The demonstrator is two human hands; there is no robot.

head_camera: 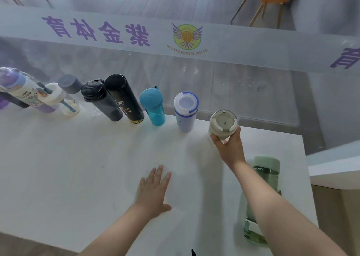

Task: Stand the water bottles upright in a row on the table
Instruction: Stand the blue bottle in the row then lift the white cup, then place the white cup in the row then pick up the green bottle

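— Head view: where's the right hand [229,148]?
— Fingers wrapped round the beige cup [223,123], upright at the row's right end.
— And the left hand [153,192]?
— Flat on the table [78,168], fingers spread. A green bottle [261,181] lies on its side.

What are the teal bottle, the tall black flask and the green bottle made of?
Teal bottle: looks like translucent plastic, since the lower body lets light through under an opaque matte cap.
Black flask: opaque, satin black with gold print; probably coated metal, though it could be plastic.
Green bottle: lying flat under the right forearm, with a see-through tinted body and a frosted cap; likely plastic, but glass can't be ruled out.
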